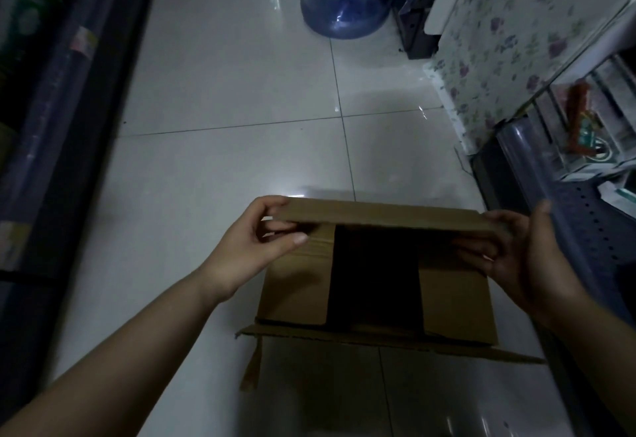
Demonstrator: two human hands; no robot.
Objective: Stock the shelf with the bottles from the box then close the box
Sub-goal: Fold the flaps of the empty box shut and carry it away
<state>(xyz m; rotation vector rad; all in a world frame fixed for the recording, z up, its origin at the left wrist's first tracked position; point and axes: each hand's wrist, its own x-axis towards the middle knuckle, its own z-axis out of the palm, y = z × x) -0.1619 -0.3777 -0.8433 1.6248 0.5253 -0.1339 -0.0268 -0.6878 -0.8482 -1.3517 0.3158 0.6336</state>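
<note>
cardboard box on tiled floor, far flap pinched at both ends by left hand and right hand, side flaps folded in, near flap lying open, bare floor beyond

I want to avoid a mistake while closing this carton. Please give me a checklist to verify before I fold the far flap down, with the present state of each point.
1. Left hand holds the far flap at its left end: ok.
2. Right hand holds the same flap at its right end: ok.
3. Both side flaps already folded inward: ok.
4. No bottles left inside the cardboard box: cannot tell, the opening is dark.
5. Near flap ready to close: not ok, it lies open toward the person.
6. Tiled floor beside the box free of obstacles: ok.
</note>
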